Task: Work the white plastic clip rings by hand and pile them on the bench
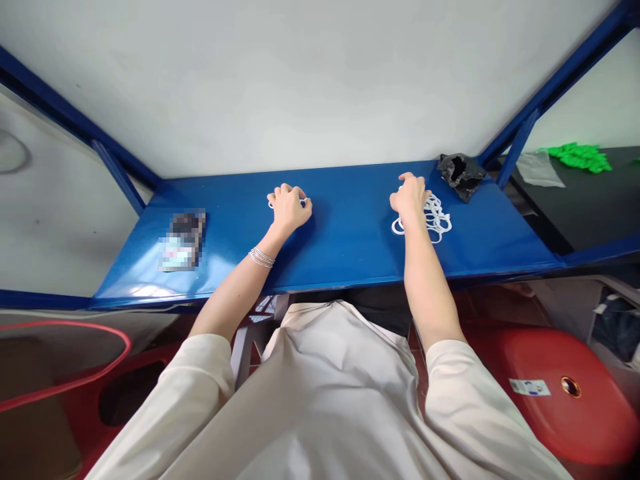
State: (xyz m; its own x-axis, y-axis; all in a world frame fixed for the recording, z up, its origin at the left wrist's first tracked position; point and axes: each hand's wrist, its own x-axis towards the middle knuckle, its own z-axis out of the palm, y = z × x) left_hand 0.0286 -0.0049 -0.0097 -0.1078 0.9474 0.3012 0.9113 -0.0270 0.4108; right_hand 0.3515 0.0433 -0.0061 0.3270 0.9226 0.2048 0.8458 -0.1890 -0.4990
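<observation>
My left hand (291,207) is over the blue table, left of its middle, with fingers curled down around a white ring (303,202). Only small bits of that ring show beside the thumb and at the outer fingers. A thin silvery bracelet circles the left wrist. My right hand (412,196) is bent over a loose pile of thin white rings (437,217), its fingers closed at the pile's left side. A speck of white shows by its fingers; most of what they grip is hidden under the hand.
The blue table (345,250) meets a pale wall at the back. A crumpled black plastic bag (461,175) lies at the right rear; a blurred-out phone-like object (183,241) lies left. Blue frame bars flank both sides. A red stool (560,393) stands at lower right.
</observation>
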